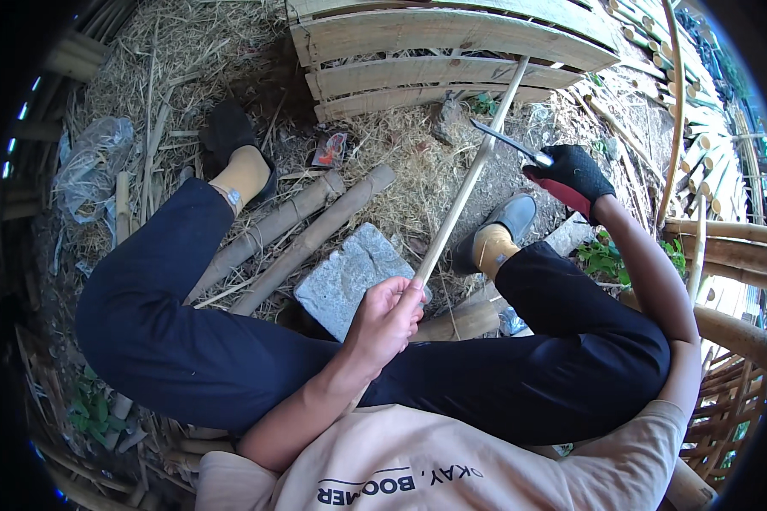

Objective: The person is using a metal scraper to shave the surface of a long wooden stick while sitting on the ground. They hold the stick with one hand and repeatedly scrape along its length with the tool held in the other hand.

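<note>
My bare left hand (378, 328) is closed around a long pale bamboo strip (458, 209) just above my lap. The strip slants up and away to the right, its far end at the slats of a wooden crate (452, 72). My right hand (574, 180), in a black glove with a red palm, grips a knife (511, 143) by its handle. The blade points left and lies across the upper part of the strip; whether it cuts in, I cannot tell. A rough grey stone block (349, 277) sits just beyond my left hand, between my legs.
Two bamboo poles (315, 226) lie beside the block on straw-covered ground. Crumpled clear plastic (95, 166) is at far left, a small red packet (330, 150) near my left shoe (234, 140). Cut bamboo (703, 162) is piled at far right, near an upright pole (676, 111).
</note>
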A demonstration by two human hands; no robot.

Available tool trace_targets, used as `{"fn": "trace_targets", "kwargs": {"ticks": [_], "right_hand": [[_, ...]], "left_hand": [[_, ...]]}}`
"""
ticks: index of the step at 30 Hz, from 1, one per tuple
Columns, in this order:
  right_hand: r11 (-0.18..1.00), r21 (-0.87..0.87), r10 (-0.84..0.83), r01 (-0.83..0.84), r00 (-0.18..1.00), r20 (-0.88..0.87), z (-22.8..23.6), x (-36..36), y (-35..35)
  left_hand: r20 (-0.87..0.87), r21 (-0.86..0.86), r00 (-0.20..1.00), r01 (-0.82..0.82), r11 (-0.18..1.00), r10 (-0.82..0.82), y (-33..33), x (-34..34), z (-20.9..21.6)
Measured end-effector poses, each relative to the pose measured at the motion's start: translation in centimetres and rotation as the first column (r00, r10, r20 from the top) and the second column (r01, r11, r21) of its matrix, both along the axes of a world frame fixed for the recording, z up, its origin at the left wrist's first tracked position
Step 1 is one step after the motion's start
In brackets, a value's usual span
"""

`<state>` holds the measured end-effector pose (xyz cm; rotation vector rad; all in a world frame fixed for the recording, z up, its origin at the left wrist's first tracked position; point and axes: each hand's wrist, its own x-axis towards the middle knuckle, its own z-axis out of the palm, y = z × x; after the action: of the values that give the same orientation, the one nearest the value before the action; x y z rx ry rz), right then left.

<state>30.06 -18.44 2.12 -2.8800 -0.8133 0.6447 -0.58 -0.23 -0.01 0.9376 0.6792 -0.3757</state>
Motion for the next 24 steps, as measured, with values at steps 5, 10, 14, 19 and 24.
{"fn": "trace_targets", "kwargs": {"ticks": [5,10,14,19,24], "right_hand": [[0.984,0.057,0.171,-0.167,0.981,-0.090,0.9,-2.9,1.6],[0.978,0.043,0.208,-0.204,0.969,-0.135,0.3,-2.9,1.7],[0.970,-0.037,0.233,-0.240,0.963,-0.139,0.0,-3.3,1.6],[0.946,-0.035,0.319,-0.322,0.946,-0.063,-2.1,-3.0,0.8],[0.923,-0.049,0.382,-0.381,0.924,0.007,-2.7,-2.5,0.8]], "left_hand": [[-0.008,0.021,0.999,0.040,0.999,-0.040,0.5,0.5,0.5],[-0.037,-0.132,0.997,0.066,0.989,-0.072,1.3,0.4,0.1],[-0.015,-0.091,0.999,0.050,0.995,-0.052,1.0,0.3,0.0],[0.118,0.227,0.993,0.003,0.974,-0.030,-0.5,-0.6,-1.8],[0.179,0.460,0.983,-0.040,0.887,-0.048,-1.2,-0.8,-2.4]]}}
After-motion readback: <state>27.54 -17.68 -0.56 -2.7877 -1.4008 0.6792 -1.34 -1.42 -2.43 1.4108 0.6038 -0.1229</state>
